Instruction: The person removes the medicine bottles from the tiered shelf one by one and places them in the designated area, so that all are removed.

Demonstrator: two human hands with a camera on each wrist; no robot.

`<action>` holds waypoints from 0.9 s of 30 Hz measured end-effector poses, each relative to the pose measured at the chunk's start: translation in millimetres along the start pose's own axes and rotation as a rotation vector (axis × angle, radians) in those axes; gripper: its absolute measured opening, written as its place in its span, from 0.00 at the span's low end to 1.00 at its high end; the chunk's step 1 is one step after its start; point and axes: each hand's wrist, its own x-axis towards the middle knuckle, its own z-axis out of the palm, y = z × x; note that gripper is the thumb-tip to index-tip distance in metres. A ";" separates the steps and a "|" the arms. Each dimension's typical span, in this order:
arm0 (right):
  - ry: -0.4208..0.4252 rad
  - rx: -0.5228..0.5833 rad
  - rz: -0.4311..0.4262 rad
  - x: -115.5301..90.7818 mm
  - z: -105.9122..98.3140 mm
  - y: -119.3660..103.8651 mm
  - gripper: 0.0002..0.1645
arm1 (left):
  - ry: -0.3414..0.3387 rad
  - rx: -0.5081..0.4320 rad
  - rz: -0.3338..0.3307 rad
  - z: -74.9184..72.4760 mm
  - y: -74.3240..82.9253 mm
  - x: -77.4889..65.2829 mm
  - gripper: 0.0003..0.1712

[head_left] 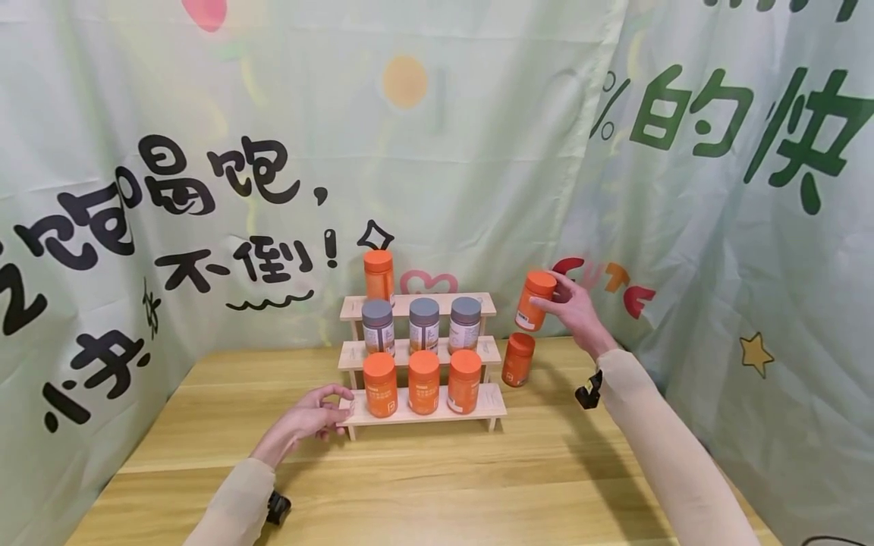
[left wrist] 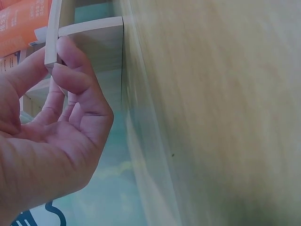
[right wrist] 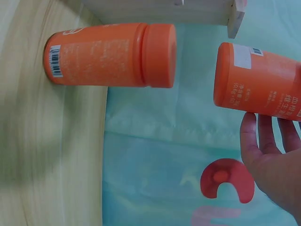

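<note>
My right hand [head_left: 576,309] grips an orange bottle [head_left: 535,302] up in the air, right of a three-step wooden rack [head_left: 437,418]. In the right wrist view this bottle [right wrist: 256,84] shows a white label near its base, with fingertips against its side. Below it a second orange bottle [head_left: 518,360] stands upright on the table. My left hand [head_left: 310,415] pinches the left end of the rack's lowest step [left wrist: 52,35] between thumb and fingers. Three orange bottles [head_left: 423,383] stand on that step, three grey-capped bottles [head_left: 424,326] on the middle one, and one orange bottle [head_left: 378,274] at the top left.
The wooden table [head_left: 423,485] runs back to a printed cloth [head_left: 464,189] that hangs behind and at both sides. A black wrist mount [head_left: 589,390] sits on the right wrist and another [head_left: 278,508] on the left.
</note>
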 end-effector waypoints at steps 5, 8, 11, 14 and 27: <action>0.024 0.002 -0.007 -2.5 -1.1 8.7 0.45 | 0.002 -0.001 0.002 -0.2 -0.4 -1.7 0.23; 0.038 0.007 0.012 -3.9 -2.5 14.3 0.46 | 0.006 -0.002 -0.001 -0.1 -0.8 -2.1 0.22; 0.060 0.014 0.043 -6.1 -5.0 18.0 0.48 | 0.007 -0.002 -0.001 -0.3 -1.0 -1.8 0.23; 0.077 0.016 0.050 -8.3 -8.7 20.2 0.48 | 0.009 0.000 0.002 -0.5 -1.4 -1.1 0.22; 0.073 -0.026 0.082 -19.1 -19.8 50.7 0.49 | 0.009 0.007 0.005 0.3 -2.5 0.4 0.22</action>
